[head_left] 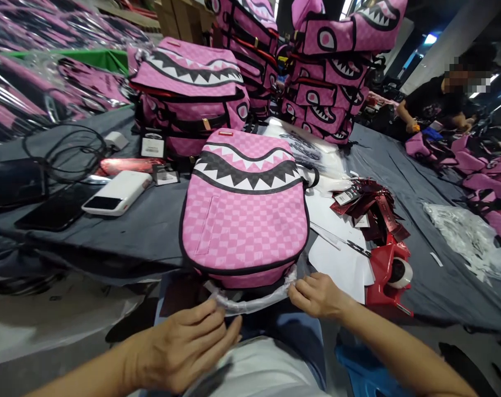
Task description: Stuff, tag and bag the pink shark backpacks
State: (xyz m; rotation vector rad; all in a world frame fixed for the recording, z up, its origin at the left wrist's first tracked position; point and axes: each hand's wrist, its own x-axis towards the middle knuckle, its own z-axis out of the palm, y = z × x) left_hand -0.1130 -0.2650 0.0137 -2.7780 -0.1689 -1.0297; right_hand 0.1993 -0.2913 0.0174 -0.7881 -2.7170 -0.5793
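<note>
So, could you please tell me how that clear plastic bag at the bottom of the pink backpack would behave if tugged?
The plastic bag looks thin and crinkled, so it is probably floppy and light. It is bunched between the left hand and right hand, so it likely stretches or tears. Its glossy surface may slip along the backpack.

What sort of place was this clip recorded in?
Probably a bag packing workshop. Stacks of identical pink backpacks stand on a cloth-covered table, a red tape dispenser sits beside hang tags, and both hands, left hand and right hand, grip clear plastic wrap.
</note>
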